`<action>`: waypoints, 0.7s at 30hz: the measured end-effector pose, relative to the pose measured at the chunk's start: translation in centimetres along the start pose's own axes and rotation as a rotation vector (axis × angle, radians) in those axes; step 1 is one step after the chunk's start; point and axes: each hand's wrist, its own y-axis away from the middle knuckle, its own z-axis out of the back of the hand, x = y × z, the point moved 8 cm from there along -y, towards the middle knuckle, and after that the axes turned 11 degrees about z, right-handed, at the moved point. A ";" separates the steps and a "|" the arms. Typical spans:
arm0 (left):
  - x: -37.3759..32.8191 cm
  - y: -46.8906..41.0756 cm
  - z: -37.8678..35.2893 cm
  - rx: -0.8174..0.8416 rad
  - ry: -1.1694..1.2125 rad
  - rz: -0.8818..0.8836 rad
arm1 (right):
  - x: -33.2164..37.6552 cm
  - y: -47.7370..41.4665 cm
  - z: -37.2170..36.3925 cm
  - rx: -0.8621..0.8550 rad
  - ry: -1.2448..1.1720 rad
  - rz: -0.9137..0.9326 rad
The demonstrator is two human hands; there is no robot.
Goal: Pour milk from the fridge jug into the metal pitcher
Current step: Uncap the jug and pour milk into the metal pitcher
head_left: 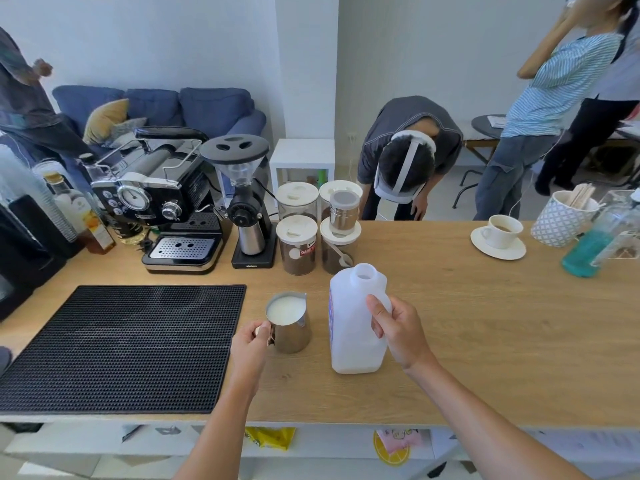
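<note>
Milk jug (pixel 353 327) upright in right hand (pixel 398 332); left hand (pixel 251 344) grips pitcher (pixel 289 323) handle.

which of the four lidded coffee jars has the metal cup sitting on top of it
The front right jar, nearest the milk jug: the metal cup stands on its white lid. The other three lids are bare.

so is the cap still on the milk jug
No, the milk jug stands upright in the right hand with its neck open and no cap on it.
</note>
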 end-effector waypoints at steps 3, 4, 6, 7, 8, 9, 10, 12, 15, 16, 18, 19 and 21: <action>-0.3 0.6 1.1 -0.053 0.028 -0.017 | 0.3 0.2 0.1 0.000 0.049 0.007; -0.6 1.0 1.6 -0.087 0.048 -0.044 | 0.4 0.3 0.1 0.001 0.071 0.006; -1.5 1.9 2.8 -0.169 0.091 -0.111 | 0.6 0.4 0.4 0.000 0.127 -0.001; -2.0 2.3 3.2 -0.200 0.103 -0.144 | 0.6 0.5 0.5 -0.001 0.150 -0.003; -2.7 2.7 3.4 -0.215 0.106 -0.179 | 0.7 0.6 0.7 -0.001 0.171 -0.002; -3.5 3.1 3.4 -0.213 0.100 -0.218 | 0.8 0.7 0.9 -0.001 0.185 0.006; -4.4 3.6 3.1 -0.194 0.093 -0.260 | 1.0 0.7 1.2 -0.010 0.195 0.017; -6.4 4.9 2.1 -0.117 0.059 -0.336 | 1.5 0.6 2.3 -0.058 0.206 0.049; -9.1 6.6 -0.4 0.067 -0.108 -0.409 | 1.8 -0.1 4.8 -0.158 0.272 0.059; -9.7 7.1 -1.5 0.145 -0.169 -0.421 | 1.5 -0.4 5.8 -0.178 0.316 0.044; -10.5 8.0 -3.9 0.298 -0.270 -0.437 | 0.5 -0.9 7.7 -0.177 0.432 -0.019; -10.7 8.3 -5.1 0.354 -0.317 -0.439 | -0.3 -1.1 8.4 -0.146 0.497 -0.062; -10.5 8.6 -6.9 0.426 -0.400 -0.424 | -2.2 -1.3 9.2 -0.037 0.616 -0.177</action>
